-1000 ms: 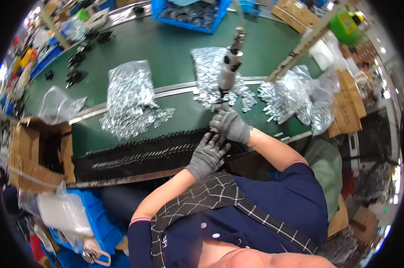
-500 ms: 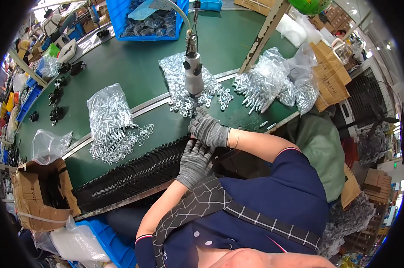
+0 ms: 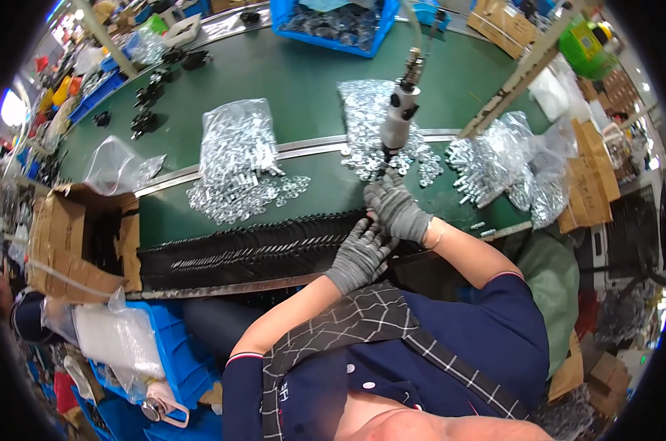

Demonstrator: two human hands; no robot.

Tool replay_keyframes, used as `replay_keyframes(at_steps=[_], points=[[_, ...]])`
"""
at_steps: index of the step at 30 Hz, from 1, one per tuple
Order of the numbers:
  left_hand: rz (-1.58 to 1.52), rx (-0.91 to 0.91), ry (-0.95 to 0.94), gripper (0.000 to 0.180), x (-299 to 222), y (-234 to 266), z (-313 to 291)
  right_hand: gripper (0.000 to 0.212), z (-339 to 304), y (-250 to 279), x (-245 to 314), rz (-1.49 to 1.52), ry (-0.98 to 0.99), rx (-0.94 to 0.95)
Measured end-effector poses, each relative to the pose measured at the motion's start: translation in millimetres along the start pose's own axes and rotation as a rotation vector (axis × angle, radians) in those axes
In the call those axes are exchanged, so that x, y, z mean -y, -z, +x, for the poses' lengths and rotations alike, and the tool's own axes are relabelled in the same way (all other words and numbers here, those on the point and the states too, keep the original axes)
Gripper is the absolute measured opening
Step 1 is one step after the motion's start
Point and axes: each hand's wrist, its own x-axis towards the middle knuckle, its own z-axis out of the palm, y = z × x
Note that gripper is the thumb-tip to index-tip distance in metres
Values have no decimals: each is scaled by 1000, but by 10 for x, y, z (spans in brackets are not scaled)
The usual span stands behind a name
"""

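Left hand [image 3: 358, 253]: grey glove, fingers curled, resting on the black rail [image 3: 252, 246]. Right hand [image 3: 395, 208]: grey glove, fingers bunched at the rail's right end; whether they pinch anything cannot be told. Rail: long, dark, ribbed, lying left to right along the near edge of the green worktop [image 3: 296, 66]. Screwdriver [image 3: 397, 117]: hangs upright just beyond the right hand, tip down over scattered washers [image 3: 369, 140].

My view swings again, so the hanging screwdriver [image 3: 397, 117] now sits right of centre with its tip over the scattered washers [image 3: 392, 158]. My right hand [image 3: 397, 209] draws back from it toward the black rail row [image 3: 244, 246], and my left hand [image 3: 358, 256] closes in until both gloves touch.
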Motion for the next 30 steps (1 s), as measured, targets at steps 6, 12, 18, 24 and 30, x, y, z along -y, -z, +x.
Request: replay_keyframes(at_steps=[6, 12, 18, 24, 30], points=[[-8, -70, -4, 57, -12, 151, -271, 33, 153, 178, 251, -66, -57, 293], [-36, -25, -17, 58, -6, 159, -407, 34, 123, 18, 325, -147, 10, 98], [-44, -114, 9, 59, 17, 60, -616, 40, 536, 246, 503, 2, 8, 254], [-84, -68, 174, 57, -81, 199, -641, 42, 1866, -61, 688, 323, -222, 447], [-76, -234, 123, 67, -145, -53, -626, 30, 2501, -1021, 574, 186, -108, 760]])
